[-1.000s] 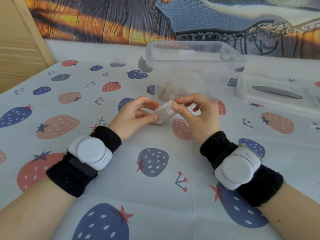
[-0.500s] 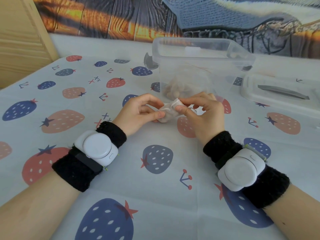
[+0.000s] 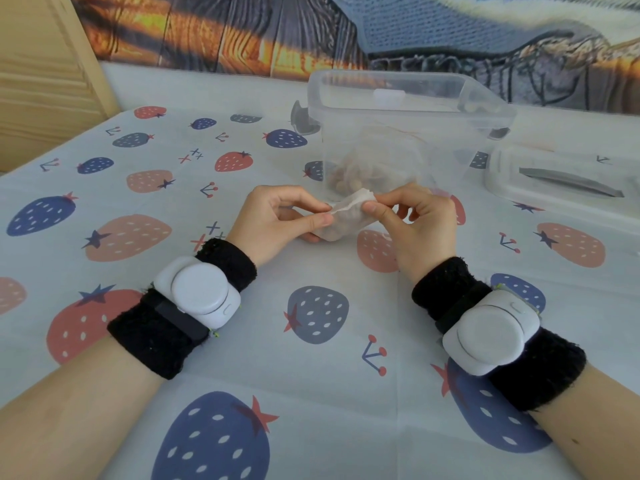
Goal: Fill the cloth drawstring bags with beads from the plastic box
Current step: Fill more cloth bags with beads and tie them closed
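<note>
Both hands [image 3: 277, 220] [image 3: 419, 230] (fingers curled) in a pinch on the cloth bag [image 3: 346, 220].

Table [image 3: 311, 393] covered by a pale cloth [image 3: 104, 341] printed with red, pink and navy strawberries, small cherries and crosses. Standing on it toward the far side, a clear plastic box [image 3: 398, 133], lidless, with brownish beads [image 3: 349, 176] heaped at its bottom. Just right of the box, lying flat, a clear lid [image 3: 561, 181] with a grey handle. Resting on the near part, two forearms in black wristbands, each carrying a white round device
</note>
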